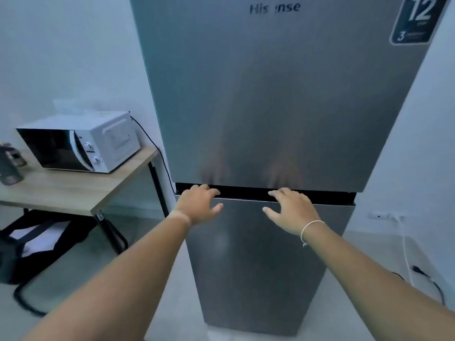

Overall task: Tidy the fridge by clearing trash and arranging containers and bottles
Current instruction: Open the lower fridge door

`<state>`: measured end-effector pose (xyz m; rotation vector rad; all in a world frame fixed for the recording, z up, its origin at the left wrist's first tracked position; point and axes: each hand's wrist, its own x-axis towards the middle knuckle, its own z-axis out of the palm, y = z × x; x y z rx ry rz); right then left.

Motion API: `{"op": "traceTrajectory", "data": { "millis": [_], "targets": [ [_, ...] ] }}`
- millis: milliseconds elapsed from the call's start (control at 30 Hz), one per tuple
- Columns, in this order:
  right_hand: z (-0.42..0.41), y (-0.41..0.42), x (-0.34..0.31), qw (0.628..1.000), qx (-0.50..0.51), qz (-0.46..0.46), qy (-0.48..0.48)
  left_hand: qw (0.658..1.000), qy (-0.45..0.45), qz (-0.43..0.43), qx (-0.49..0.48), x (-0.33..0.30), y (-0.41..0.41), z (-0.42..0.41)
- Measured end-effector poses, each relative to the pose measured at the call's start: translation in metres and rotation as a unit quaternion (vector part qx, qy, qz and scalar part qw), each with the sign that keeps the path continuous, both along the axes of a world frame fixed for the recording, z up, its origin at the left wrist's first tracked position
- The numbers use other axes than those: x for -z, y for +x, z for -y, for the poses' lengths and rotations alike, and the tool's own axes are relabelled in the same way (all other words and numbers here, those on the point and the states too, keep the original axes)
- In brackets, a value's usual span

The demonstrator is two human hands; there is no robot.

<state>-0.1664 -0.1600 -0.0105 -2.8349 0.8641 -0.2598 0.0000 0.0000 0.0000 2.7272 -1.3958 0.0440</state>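
A tall silver fridge (270, 107) stands straight ahead with both doors closed, so its contents are hidden. A dark gap (246, 193) runs between the upper door and the lower door (258, 262). My left hand (199, 205) is at the left part of that gap, fingers spread and reaching onto its edge. My right hand (290, 210) is at the middle right of the gap, fingers spread too, with a thin white bracelet on the wrist. Neither hand holds anything.
A wooden table (73, 190) stands left of the fridge with a white microwave (81, 141) and a dark bottle (9, 163) on it. A black bag (37, 242) lies under the table. Cables and a wall socket (386, 215) are at the right.
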Motion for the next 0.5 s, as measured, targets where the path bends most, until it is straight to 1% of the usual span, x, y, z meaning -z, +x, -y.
{"op": "traceTrajectory", "data": {
  "millis": [133,200,267,333,400,500],
  "targets": [
    [0.011,0.019,0.034,0.999,0.025,0.01,-0.033,0.997,0.028,0.073,-0.006,0.031,0.021,0.004],
    [0.014,0.026,0.056,0.996,0.033,0.057,-0.063,0.995,0.021,0.093,-0.002,0.046,0.032,0.008],
    [0.015,0.03,0.07,0.987,0.045,0.129,-0.087,0.994,-0.01,0.105,-0.004,0.056,0.04,0.012],
    [0.014,0.034,0.081,0.977,0.058,0.18,-0.094,0.992,-0.04,0.119,-0.009,0.066,0.043,0.016],
    [0.013,0.038,0.089,0.973,0.066,0.199,-0.101,0.987,-0.069,0.143,-0.013,0.076,0.041,0.018],
    [0.01,0.041,0.093,0.971,0.074,0.194,-0.117,0.984,-0.105,0.145,-0.025,0.082,0.037,0.017]
  ]
}}
